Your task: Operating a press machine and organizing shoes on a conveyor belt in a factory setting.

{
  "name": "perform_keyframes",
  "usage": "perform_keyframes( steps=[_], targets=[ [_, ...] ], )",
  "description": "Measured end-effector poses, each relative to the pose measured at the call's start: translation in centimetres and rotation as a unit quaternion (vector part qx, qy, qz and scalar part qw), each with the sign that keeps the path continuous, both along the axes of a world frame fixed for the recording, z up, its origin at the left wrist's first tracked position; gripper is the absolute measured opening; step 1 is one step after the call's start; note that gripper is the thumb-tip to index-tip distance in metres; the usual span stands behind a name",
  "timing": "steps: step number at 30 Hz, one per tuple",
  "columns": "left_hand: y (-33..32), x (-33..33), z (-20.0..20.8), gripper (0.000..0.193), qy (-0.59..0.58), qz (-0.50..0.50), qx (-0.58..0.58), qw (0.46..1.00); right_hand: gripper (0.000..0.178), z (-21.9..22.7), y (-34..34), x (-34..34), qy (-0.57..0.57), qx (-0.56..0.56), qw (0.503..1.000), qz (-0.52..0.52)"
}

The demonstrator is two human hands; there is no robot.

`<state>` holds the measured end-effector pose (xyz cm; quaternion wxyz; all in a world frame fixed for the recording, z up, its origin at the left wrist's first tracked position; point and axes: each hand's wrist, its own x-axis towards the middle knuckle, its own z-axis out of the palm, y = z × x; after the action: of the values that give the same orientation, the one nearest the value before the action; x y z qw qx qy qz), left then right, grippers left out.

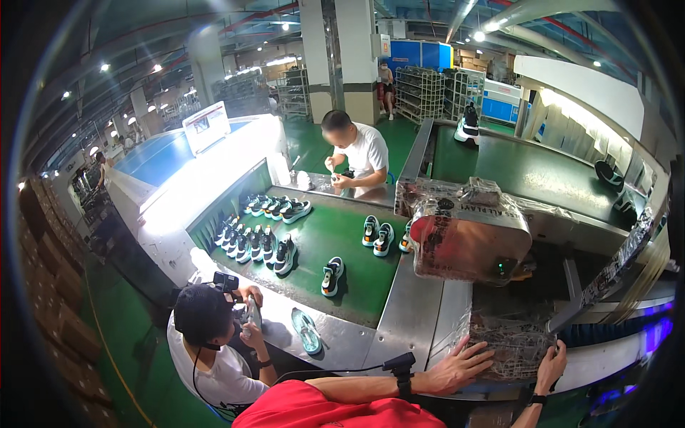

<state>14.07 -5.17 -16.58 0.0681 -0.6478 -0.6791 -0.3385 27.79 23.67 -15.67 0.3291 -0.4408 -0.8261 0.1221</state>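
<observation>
My left hand (457,367) lies with fingers stretched and spread on the near left part of a plastic-wrapped dark block (510,346). My right hand (549,367) is at the block's right side, fingers pointing up and slightly apart, touching its edge; nothing shows between them. Just beyond the block stands a machine head (471,242) wrapped in clear film, with a red patch and small green lights. A slanting metal arm (603,278) rises on the right, close to my right hand.
A green conveyor belt (335,250) carries several dark-and-white sneakers (257,242). Nearer, a teal shoe-shaped piece (307,330) lies on the metal edge. One co-worker (214,349) sits at left holding a pale item; another (360,153) works across the belt. A second belt (514,171) holds more shoes.
</observation>
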Motion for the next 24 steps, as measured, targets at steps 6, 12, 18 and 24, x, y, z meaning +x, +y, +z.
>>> perform_keyframes(
  steps=[6, 12, 18, 24],
  targets=[
    [0.2, -0.1, -0.4, 0.064, -0.003, -0.007, 0.015, 1.000, 0.028, 0.5, -0.1, 0.0, 0.001, -0.003, 1.000, 0.002],
    [0.3, -0.1, -0.8, 0.062, -0.009, -0.009, 0.017, 1.000, 0.028, -0.2, 0.4, 0.1, 0.004, 0.008, 1.000, -0.001],
    [0.4, 0.0, -1.2, 0.061, -0.009, -0.013, 0.035, 0.999, 0.028, -0.5, 0.5, 0.3, 0.018, 0.014, 1.000, 0.009],
    [0.6, 0.0, -1.2, 0.060, -0.009, -0.015, 0.047, 0.999, 0.027, -0.2, 0.7, 0.3, 0.015, -0.008, 1.000, 0.008]
  ],
)
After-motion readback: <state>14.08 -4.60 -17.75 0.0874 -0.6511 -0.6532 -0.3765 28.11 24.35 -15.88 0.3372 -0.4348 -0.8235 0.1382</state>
